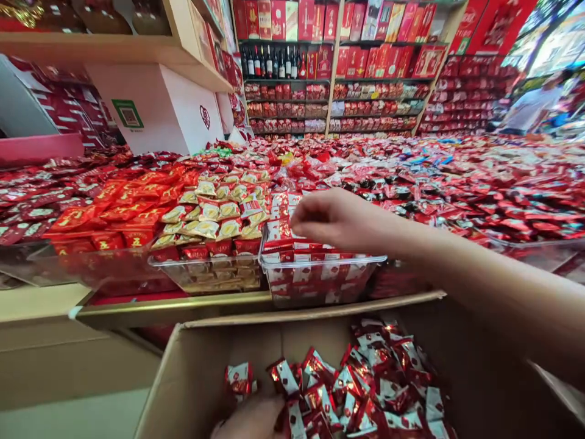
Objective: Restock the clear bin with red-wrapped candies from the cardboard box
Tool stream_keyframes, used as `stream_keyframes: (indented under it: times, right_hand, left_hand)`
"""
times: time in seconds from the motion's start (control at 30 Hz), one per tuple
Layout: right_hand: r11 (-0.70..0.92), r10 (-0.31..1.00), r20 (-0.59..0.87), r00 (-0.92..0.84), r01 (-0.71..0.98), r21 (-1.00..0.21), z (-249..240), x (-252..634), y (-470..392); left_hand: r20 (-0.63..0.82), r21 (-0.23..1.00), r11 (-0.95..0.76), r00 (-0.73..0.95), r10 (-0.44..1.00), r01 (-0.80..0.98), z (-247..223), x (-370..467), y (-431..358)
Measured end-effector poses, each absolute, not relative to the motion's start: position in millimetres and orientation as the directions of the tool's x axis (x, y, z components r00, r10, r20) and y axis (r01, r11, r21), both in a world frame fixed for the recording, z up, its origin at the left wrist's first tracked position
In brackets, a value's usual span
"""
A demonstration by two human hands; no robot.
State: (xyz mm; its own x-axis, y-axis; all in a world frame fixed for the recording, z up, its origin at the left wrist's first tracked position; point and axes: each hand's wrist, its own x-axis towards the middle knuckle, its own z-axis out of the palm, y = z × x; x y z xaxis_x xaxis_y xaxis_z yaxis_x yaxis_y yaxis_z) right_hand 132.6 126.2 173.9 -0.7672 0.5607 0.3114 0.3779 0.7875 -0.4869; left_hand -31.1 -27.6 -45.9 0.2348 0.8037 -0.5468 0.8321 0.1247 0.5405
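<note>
My right hand (326, 216) is over a clear plastic bin (320, 262) filled with red-and-white wrapped candies (280, 230). Its fingers curl in and downward, and whatever they may hold is hidden. Low in the picture, my left hand (256, 416) reaches into an open cardboard box (219, 347), beside loose red-and-white candy packets (322, 399) of a similar look. That hand is blurred and its fingers are out of sight. One packet (238, 378) lies just beyond it, slightly apart from the pile.
To the left stand bins of gold-and-white packets (219, 213) and orange-red packets (137, 207). Heaps of red packets (479, 201) spread rightward. A wooden shelf (114, 46) overhangs the left side. Bottles (274, 63) and gift boxes line the back; a person (534, 107) is far right.
</note>
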Motion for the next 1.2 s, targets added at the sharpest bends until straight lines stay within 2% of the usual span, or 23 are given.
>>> stream_keyframes:
  times: [0.07, 0.13, 0.17, 0.2, 0.23, 0.27, 0.37, 0.43, 0.53, 0.6, 0.7, 0.77, 0.87, 0.97, 1.03, 1.2]
  right_hand:
    - [0.736, 0.318, 0.017, -0.948, 0.235, -0.635, 151.1, 145.1, 93.7]
    - [0.687, 0.083, -0.27, -0.959, 0.252, -0.682, 107.9, 149.5, 68.1]
    - [0.719, 0.071, -0.403, -0.913, 0.327, -0.613, 80.2, 148.3, 59.6]
    - [0.735, 0.157, -0.489, -0.858, 0.432, -0.523, 50.4, 145.2, 54.4]
    - [0.67, 0.288, -0.497, -0.819, 0.543, -0.506, 20.4, 140.5, 52.2]
    - [0.523, 0.441, -0.467, -0.767, 0.642, -0.561, -8.1, 134.7, 52.6]
    - [0.334, 0.616, -0.417, -0.669, 0.701, -0.631, -71.3, 115.7, 61.5]
    - [0.256, 0.664, -0.397, -0.634, 0.691, -0.675, -91.4, 104.5, 66.8]
    - [0.158, 0.687, -0.366, -0.628, 0.621, -0.768, -96.2, 91.3, 67.9]
    - [0.064, 0.682, -0.375, -0.627, 0.563, -0.824, -88.6, 86.0, 66.1]
    - [-0.133, 0.666, -0.429, -0.61, 0.469, -0.873, -67.6, 86.4, 64.3]
    - [-0.262, 0.647, -0.473, -0.599, 0.408, -0.875, -50.0, 93.2, 64.2]
    - [-0.418, 0.594, -0.525, -0.61, 0.324, -0.849, -24.7, 111.5, 63.6]
    - [-0.546, 0.511, -0.554, -0.657, 0.249, -0.8, -8.0, 132.4, 61.1]
    - [-0.534, 0.522, -0.539, -0.661, 0.24, -0.811, -3.8, 142.1, 58.4]
    - [-0.376, 0.635, -0.37, -0.678, 0.147, -0.915, -6.4, 143.4, 51.4]
  left_hand:
    - [-0.569, 0.497, 0.101, 0.235, 0.788, 0.862, -54.1, -32.4, -26.9]
    - [-0.593, 0.443, 0.095, 0.212, 0.777, 0.892, -59.5, -33.5, -25.0]
    - [-0.604, 0.414, 0.095, 0.195, 0.773, 0.905, -60.6, -34.1, -23.5]
    - [-0.613, 0.39, 0.097, 0.18, 0.77, 0.916, -60.3, -35.0, -21.6]
    - [-0.612, 0.373, 0.096, 0.167, 0.773, 0.923, -58.7, -36.0, -19.4]
    - [-0.604, 0.364, 0.097, 0.156, 0.782, 0.927, -56.0, -37.2, -16.8]
    - [-0.539, 0.378, 0.125, 0.108, 0.835, 0.917, -46.4, -42.1, -8.6]
    - [-0.49, 0.409, 0.182, 0.047, 0.87, 0.894, -43.4, -47.2, -4.4]
    - [-0.456, 0.485, 0.298, -0.053, 0.889, 0.822, -46.9, -56.4, -1.9]
    - [-0.473, 0.582, 0.354, -0.049, 0.88, 0.732, -50.0, -60.6, -2.0]
    - [-0.503, 0.779, 0.392, 0.116, 0.856, 0.489, -46.0, -59.1, -2.7]
    - [-0.476, 0.864, 0.407, 0.218, 0.852, 0.296, -36.6, -53.8, -3.1]
    - [-0.449, 0.893, 0.434, 0.263, 0.854, 0.117, -19.5, -46.6, -4.3]
    - [-0.432, 0.901, 0.428, 0.244, 0.868, 0.072, -9.0, -43.7, -5.9]
    - [-0.418, 0.909, 0.407, 0.202, 0.886, 0.092, -7.1, -41.8, -6.9]
    - [-0.391, 0.918, 0.371, 0.178, 0.903, 0.137, -9.5, -32.2, -9.4]
